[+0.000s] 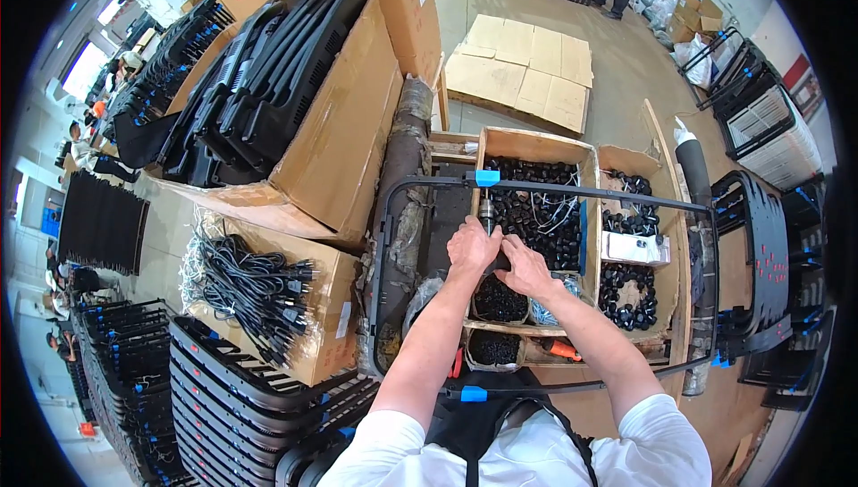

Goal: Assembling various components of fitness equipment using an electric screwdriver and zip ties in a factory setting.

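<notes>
Across the bench in front of me lies a black rectangular metal frame point(590, 190) with rounded corners and pieces of blue tape. At its far bar, near the blue tape point(487, 178), is the metal front end of a dark power driver point(485, 209). My left hand point(472, 247) is closed around the front of the driver, just behind that metal end. My right hand point(525, 267) is closed on its rear part, close beside the left. The hands hide most of the tool, and the exact contact with the bar cannot be made out.
Under the frame, a wooden compartment box point(592, 161) holds many small black parts, a small white box point(635, 248) and an orange-handled tool point(561, 349). To the left stand a carton of black plastic parts point(349, 121), bundled power cords point(259, 286) and stacked black frames point(241, 398).
</notes>
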A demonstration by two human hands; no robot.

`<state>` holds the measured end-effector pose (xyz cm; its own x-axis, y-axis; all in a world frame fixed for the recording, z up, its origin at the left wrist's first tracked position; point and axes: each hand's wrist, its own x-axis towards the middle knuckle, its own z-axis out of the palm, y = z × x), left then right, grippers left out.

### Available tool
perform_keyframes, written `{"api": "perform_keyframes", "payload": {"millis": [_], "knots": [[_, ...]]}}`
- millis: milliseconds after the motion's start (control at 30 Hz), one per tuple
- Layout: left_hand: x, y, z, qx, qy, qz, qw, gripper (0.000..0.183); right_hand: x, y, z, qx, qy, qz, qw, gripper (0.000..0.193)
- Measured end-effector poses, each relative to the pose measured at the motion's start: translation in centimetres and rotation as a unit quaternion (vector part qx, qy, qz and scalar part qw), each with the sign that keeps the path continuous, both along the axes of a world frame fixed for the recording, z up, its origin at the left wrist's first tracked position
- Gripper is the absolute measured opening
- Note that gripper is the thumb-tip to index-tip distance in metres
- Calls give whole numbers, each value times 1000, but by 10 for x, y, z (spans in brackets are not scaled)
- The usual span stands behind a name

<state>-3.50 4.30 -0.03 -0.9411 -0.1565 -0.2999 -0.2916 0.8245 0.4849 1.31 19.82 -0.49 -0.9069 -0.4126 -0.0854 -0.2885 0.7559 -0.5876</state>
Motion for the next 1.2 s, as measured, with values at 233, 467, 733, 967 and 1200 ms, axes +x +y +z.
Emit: {"api": "perform_keyframes", "payload": {"millis": [233, 467, 733, 967, 1200], "knots": [[7, 0, 0, -3, 7, 9, 1000, 65, 5, -1, 1, 4, -8, 4, 1000, 53], [16, 1, -6, -4, 19, 19, 1000, 66, 15, 2, -5, -15, 17, 9, 1000, 53], [37, 1, -1, 13, 42, 45, 998, 68, 29, 1, 3, -18, 46, -9, 999, 54], [54, 11, 1, 39, -3, 95, 995, 74, 48, 1, 10, -9, 51, -2, 999, 56], [99, -1, 12, 75, 3, 129, 989, 75, 88, -2, 31, -24, 72, 20, 997, 62]]}}
